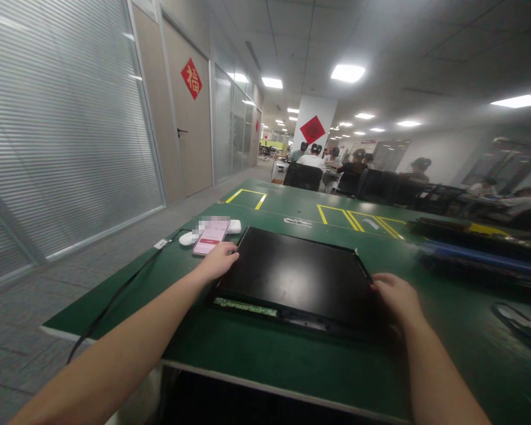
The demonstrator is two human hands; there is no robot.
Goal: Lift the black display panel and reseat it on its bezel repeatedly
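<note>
A flat black display panel [301, 265] lies face up in front of me, low over the green table. Along its near edge runs a narrow green circuit board [245, 307] with small parts on it. My left hand [220, 261] is closed on the panel's left edge, with the thumb toward the upper side. At the opposite edge, my right hand [396, 295] grips the frame, its fingertips curled at the rim. The undersides of the fingers are hidden on both sides.
Left of the panel, a phone [210, 237] with a lit screen lies by a white device and a black cable [128, 280]. Yellow tape [354, 220] marks the green table [283, 354]. Blurred dark and blue panels [473, 254] are stacked at right. Several people sit farther back.
</note>
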